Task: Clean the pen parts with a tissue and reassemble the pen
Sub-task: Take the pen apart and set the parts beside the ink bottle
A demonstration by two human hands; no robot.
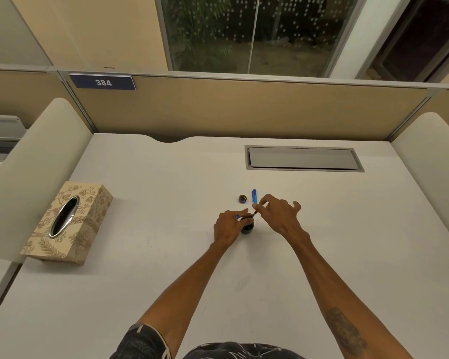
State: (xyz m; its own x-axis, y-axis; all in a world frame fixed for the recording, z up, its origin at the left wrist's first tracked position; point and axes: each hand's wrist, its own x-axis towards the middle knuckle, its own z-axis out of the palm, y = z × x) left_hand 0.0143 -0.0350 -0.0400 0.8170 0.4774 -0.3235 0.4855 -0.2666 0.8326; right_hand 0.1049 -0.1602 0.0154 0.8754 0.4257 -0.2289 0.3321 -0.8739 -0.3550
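Pinching small pen parts above a dark ink bottle, mid-desk.

Left hand [228,226] closing on a blue pen piece [238,216] over the ink bottle [247,228]; right hand [278,216] pinching a thin dark part [254,213], other fingers spread. Lying just beyond on the white desk [166,203]: blue pen cap [254,196] and round bottle lid [242,198]. Sitting well apart, far left: patterned tissue box [68,224]. Nothing blocking between.

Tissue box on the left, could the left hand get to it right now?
Probably yes. The desk between the left hand and the tissue box is bare, but that hand is pinching a small pen part it would first put down.
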